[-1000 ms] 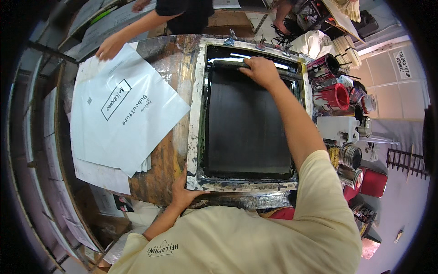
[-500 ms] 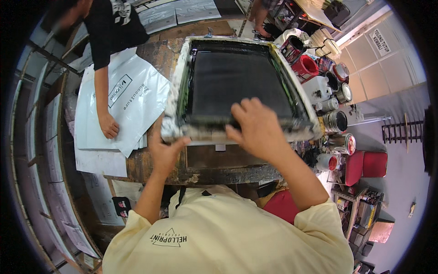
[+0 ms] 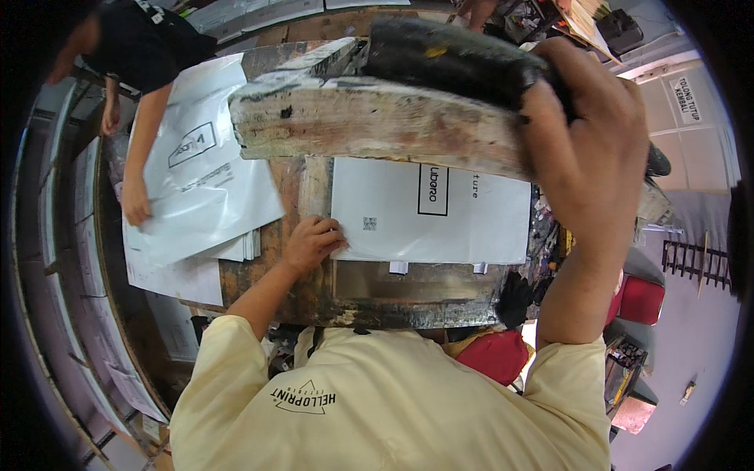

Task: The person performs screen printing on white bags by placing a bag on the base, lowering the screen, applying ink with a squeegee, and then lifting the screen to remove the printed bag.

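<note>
My right hand [image 3: 585, 133] grips the near side of a raised screen-printing frame [image 3: 369, 122], its pale, ink-stained wood tilted up towards me. Against this hand and along the frame's upper side lies a long black bar [image 3: 448, 63] that looks like a squeegee. Under the raised frame, a white sheet [image 3: 471, 224] with black print lies flat on the worktable. My left hand [image 3: 314, 245] is at the sheet's near left corner, fingers curled and pinching its edge. The frame hides the sheet's far part.
On the left, a co-worker's hand [image 3: 136, 206] rests on a stack of glossy white printed sheets [image 3: 196, 204]. The stained worktable [image 3: 294, 188] shows between stack and sheet. A black cloth [image 3: 514, 300] lies at its near right corner. Red chairs [image 3: 642, 298] stand to the right.
The screen frame has swung up from lying flat, with my right hand raised on it, uncovering the white printed sheet. My left hand has moved from the frame's corner to the sheet's corner.
</note>
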